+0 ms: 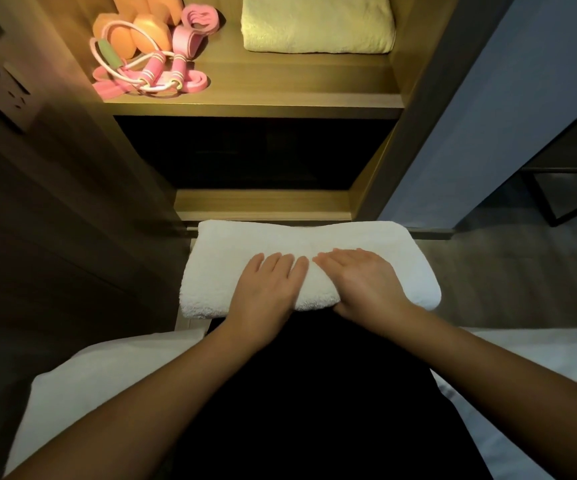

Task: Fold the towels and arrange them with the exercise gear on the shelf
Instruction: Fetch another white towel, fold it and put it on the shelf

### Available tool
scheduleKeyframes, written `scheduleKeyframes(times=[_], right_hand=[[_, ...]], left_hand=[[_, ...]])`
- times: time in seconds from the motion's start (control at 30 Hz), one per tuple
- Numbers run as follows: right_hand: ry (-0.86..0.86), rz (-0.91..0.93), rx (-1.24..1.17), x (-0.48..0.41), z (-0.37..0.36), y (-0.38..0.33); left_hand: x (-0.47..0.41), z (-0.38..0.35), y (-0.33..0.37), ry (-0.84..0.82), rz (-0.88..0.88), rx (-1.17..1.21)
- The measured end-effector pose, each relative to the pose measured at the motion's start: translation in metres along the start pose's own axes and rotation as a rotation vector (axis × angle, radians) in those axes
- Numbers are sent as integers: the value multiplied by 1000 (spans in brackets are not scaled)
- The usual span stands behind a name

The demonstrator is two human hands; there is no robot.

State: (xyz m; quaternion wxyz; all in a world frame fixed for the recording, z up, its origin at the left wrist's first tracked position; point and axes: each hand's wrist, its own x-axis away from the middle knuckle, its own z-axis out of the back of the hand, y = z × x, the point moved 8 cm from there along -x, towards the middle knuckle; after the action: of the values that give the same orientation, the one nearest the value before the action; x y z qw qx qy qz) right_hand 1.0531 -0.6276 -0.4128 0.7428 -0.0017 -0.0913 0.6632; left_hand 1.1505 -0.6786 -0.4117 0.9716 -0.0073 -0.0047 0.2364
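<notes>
Head view, towel: the white folded terry towel (280,240) lies across what looks like our dark lap, just before the foot of the wooden shelf unit (252,98).
Hands: our left hand (266,285) and right hand (359,282) press flat on its near half, fingers straight and close together, tips almost meeting.
Pressing: we judge it best to smooth outward from the middle, keeping the near fold square.
Shelf room: the pale yellow folded towel (318,24) fills the lit shelf's right, while the orange foam dumbbells (131,32) and pink skipping rope (148,74) crowd the left — bare board shows between and in front.
Edges: the side walls stand close, so we would carry the towel in level.
</notes>
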Motion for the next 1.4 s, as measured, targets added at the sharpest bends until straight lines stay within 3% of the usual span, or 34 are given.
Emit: scheduleKeyframes(times=[0.1,0.2,0.27,0.43,0.57,0.73,0.87,1.03,1.17,1.27,1.4], right_hand=[[-46,-65,-6,5,-15,-2],[17,-82,-17,7,-11,-4],[80,-71,-29,2,0,0],[42,-56,52,-15,8,2],[-101,-90,50,-10,-15,1],[20,-76,100,-11,-5,4],[12,-38,123,-17,-1,-1],[4,-18,141,-14,-3,-5],[-16,-38,123,-11,-3,-2],[-18,-35,135,-15,3,-3],[-24,-25,178,-13,-1,-8]], left_hand=[[-10,5,-9,-19,-3,59],[-15,-1,-8,-44,-16,73],[-8,-4,-10,-27,-7,63],[13,2,-41,80,49,59],[-3,-1,-50,-31,47,52],[21,-16,-59,-106,57,90],[31,0,-80,-3,55,224],[36,-8,-84,-65,23,245],[34,-7,-86,-14,-6,296],[30,-10,-92,-79,-32,218],[52,-22,-100,-74,90,180]])
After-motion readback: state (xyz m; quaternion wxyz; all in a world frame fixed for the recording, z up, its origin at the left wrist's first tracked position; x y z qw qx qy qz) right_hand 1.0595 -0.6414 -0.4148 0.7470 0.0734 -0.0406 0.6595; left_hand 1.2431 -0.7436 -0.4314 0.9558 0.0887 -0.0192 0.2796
